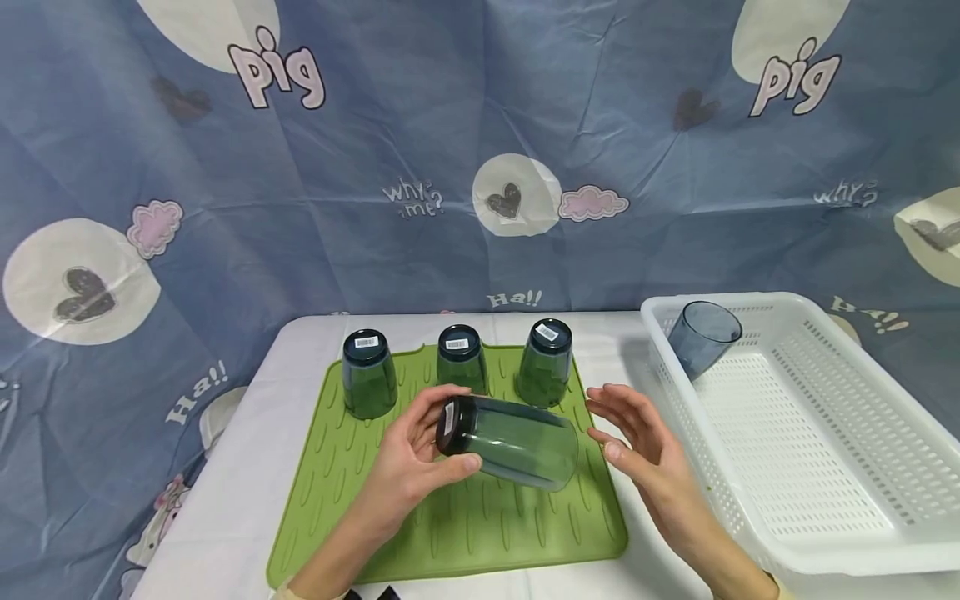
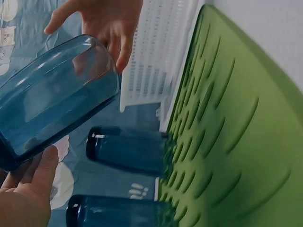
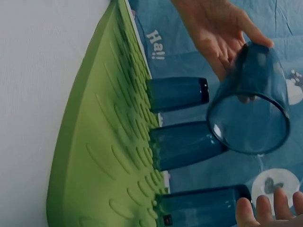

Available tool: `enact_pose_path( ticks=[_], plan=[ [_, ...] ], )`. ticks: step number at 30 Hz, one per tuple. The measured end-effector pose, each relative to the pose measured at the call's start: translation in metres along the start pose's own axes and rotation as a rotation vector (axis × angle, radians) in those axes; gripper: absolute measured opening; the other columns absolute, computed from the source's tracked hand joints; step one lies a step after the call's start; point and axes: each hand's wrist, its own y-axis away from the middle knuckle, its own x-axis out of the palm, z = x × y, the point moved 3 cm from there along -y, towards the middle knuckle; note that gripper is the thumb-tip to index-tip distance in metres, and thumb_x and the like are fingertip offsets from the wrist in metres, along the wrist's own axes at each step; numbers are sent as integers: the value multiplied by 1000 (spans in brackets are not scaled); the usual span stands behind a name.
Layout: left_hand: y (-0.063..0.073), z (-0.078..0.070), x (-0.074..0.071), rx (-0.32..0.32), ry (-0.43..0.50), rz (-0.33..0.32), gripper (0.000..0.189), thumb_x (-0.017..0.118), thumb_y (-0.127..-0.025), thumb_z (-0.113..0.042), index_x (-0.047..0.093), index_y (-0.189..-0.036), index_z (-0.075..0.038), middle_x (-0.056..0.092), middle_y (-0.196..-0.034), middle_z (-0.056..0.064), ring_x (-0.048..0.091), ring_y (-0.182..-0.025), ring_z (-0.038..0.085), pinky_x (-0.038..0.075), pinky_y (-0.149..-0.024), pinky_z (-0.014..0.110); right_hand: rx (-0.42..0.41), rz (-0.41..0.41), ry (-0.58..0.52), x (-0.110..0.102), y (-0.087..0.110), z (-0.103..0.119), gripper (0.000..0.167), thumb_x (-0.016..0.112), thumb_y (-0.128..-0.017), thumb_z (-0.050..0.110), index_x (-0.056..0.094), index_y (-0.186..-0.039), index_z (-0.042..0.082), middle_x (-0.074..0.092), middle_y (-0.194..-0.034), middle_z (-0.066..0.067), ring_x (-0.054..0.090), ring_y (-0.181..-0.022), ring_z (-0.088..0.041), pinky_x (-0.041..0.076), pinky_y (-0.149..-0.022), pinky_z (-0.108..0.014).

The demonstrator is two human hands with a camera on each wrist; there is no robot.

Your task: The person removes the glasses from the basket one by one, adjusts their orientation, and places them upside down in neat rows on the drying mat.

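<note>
My left hand grips a blue tinted drinking glass round its dark base. The glass lies tilted on its side above the green mat, its open mouth pointing right. A white label shows on its base. Near that mouth, my right hand is held apart from the glass with its fingers loosely bent and nothing in them. In the right wrist view the round rim of the held glass faces the camera. Three like glasses, a left one, a middle one and a right one, stand upside down along the mat's back.
A white perforated plastic basket stands at the right, with one blue glass leaning in its back left corner. The table under the mat has a white cover. A blue printed cloth hangs behind.
</note>
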Motion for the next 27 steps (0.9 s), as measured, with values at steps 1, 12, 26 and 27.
enact_pose_path(
  ticks=[1,12,26,27],
  plan=[
    [0,-1,-2,-4,-14,-10,67,76,-76,8,46,-136,2,55,-129,21,56,-120,28,45,-103,34,2,-5,9,-1,0,0,52,48,-94,-10,33,-144,-6,42,-145,-20,40,-134,-32,42,-107,-40],
    [1,-17,-24,-2,-205,-97,63,78,-76,5,49,-131,-4,61,-123,15,61,-112,25,52,-94,29,-36,-46,90,-8,-3,6,52,50,-92,-13,36,-142,-7,45,-144,-19,42,-134,-31,43,-105,-36],
    [7,-33,-59,-38,-515,-122,62,84,-77,-9,53,-131,-15,63,-121,3,60,-113,17,49,-93,25,-15,-126,281,-13,-4,12,63,64,-83,-18,39,-140,-6,45,-144,-18,41,-134,-30,41,-106,-33],
    [7,-33,-61,-42,-519,-125,63,84,-77,-10,53,-132,-14,63,-121,3,59,-114,17,49,-94,25,-14,-126,280,-13,-4,12,63,64,-83,-18,39,-140,-6,45,-144,-18,40,-134,-31,41,-106,-33]
  ],
)
